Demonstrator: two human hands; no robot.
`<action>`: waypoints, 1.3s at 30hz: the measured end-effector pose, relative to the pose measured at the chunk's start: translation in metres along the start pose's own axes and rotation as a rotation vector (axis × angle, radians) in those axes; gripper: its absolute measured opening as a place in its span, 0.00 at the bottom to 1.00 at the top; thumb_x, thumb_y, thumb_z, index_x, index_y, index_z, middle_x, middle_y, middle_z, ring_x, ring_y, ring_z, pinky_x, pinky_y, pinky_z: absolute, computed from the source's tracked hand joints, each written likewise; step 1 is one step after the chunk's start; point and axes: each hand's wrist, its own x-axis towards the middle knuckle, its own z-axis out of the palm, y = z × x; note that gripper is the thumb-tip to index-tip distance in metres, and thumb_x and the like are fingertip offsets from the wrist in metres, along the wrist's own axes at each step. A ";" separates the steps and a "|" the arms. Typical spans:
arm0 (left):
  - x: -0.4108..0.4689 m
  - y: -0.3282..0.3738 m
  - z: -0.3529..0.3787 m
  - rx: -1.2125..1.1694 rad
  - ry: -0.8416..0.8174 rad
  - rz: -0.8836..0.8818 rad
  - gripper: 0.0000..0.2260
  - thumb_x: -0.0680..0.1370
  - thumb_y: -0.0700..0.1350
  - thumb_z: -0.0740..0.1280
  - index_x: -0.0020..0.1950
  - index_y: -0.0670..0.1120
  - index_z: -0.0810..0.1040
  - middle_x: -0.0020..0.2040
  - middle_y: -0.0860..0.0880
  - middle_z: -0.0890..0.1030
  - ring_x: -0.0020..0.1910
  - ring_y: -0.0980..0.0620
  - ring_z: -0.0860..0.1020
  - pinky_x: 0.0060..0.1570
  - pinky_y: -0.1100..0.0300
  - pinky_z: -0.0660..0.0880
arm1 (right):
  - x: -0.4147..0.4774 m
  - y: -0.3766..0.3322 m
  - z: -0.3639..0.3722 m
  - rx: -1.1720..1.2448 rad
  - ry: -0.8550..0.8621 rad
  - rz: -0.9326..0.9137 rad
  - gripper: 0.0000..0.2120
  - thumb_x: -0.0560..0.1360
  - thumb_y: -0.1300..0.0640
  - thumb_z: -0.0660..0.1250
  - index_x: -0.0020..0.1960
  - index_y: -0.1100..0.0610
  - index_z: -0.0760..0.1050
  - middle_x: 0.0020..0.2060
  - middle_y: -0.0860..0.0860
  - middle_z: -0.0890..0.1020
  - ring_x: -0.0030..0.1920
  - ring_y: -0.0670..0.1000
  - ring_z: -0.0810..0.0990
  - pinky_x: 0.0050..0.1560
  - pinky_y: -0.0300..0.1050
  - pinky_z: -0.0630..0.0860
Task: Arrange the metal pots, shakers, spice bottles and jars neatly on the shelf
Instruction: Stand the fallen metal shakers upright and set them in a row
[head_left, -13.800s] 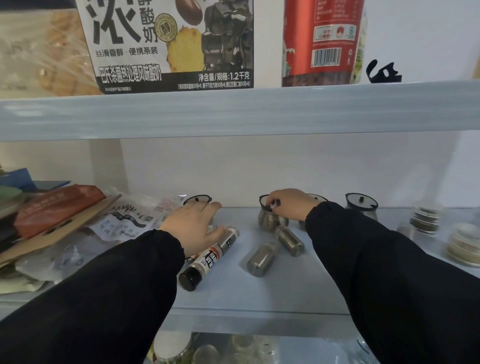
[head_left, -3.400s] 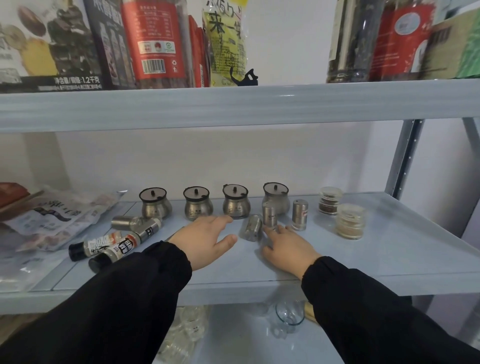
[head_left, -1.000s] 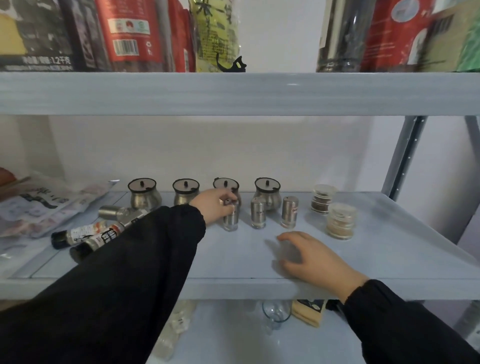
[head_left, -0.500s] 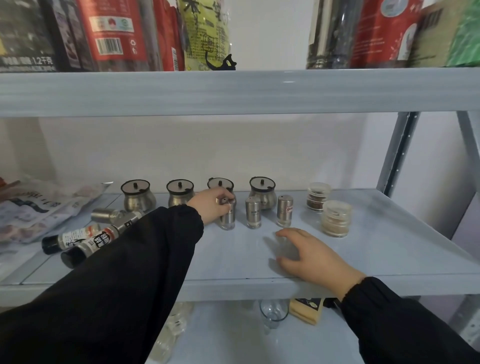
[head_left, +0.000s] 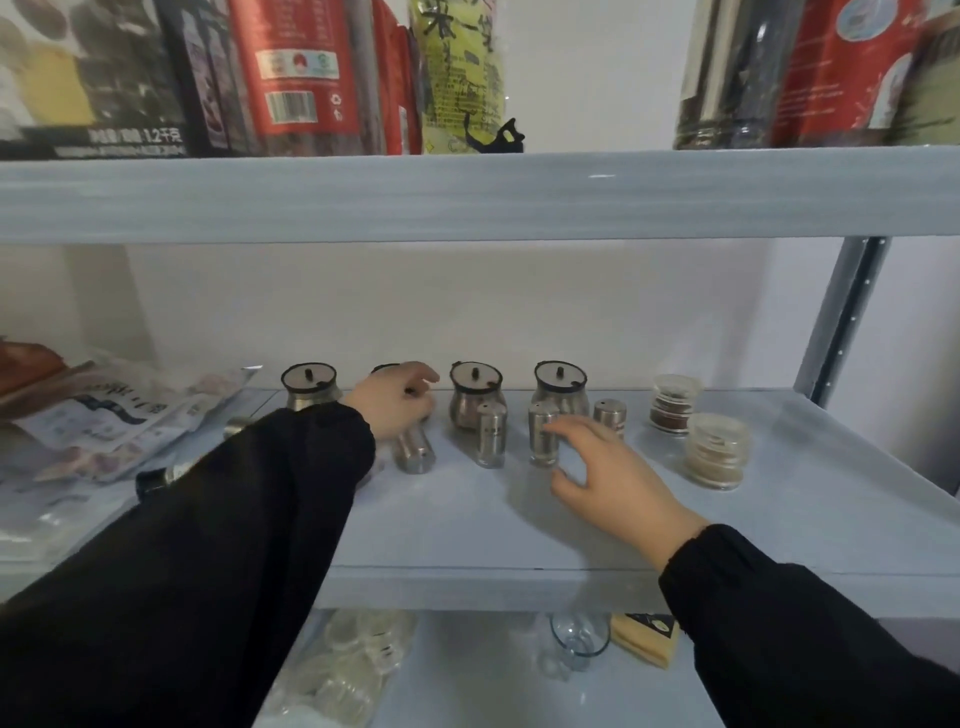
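Four lidded metal pots stand in a row at the back of the shelf: one at the left, one mostly hidden behind my left hand, then two more. My left hand is closed over the top of an upright metal shaker. Three more shakers stand in front of the pots. My right hand is open, fingertips at the third shaker. Two clear jars stand at the right. My left sleeve hides most of the lying spice bottles.
Plastic packets are piled at the shelf's left end. The upper shelf edge carries boxes and red tins. A grey upright post stands at the right. Glassware and clear containers sit on the shelf below.
My left hand has shifted the shaker it holds to the left, toward the second pot. My right hand has lifted off the shelf front and reached toward the standing shakers.
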 end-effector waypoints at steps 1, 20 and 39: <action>-0.004 -0.012 -0.010 0.020 0.005 -0.024 0.14 0.76 0.47 0.66 0.62 0.54 0.76 0.55 0.53 0.80 0.53 0.52 0.78 0.53 0.57 0.73 | 0.003 -0.009 0.006 0.008 -0.011 -0.033 0.26 0.76 0.49 0.64 0.73 0.46 0.66 0.72 0.45 0.69 0.70 0.47 0.68 0.67 0.41 0.66; 0.005 -0.046 -0.018 0.326 -0.281 0.134 0.21 0.75 0.52 0.64 0.67 0.53 0.74 0.59 0.51 0.78 0.57 0.49 0.77 0.55 0.58 0.73 | 0.032 -0.085 0.073 0.012 -0.144 0.019 0.25 0.75 0.48 0.66 0.72 0.44 0.67 0.69 0.44 0.71 0.67 0.48 0.72 0.65 0.42 0.69; 0.019 -0.027 -0.004 0.202 -0.323 0.184 0.14 0.66 0.57 0.68 0.51 0.60 0.78 0.49 0.58 0.80 0.48 0.55 0.79 0.52 0.55 0.78 | -0.020 -0.068 0.031 0.018 -0.007 0.202 0.22 0.76 0.50 0.66 0.70 0.44 0.69 0.68 0.42 0.73 0.65 0.43 0.72 0.60 0.31 0.62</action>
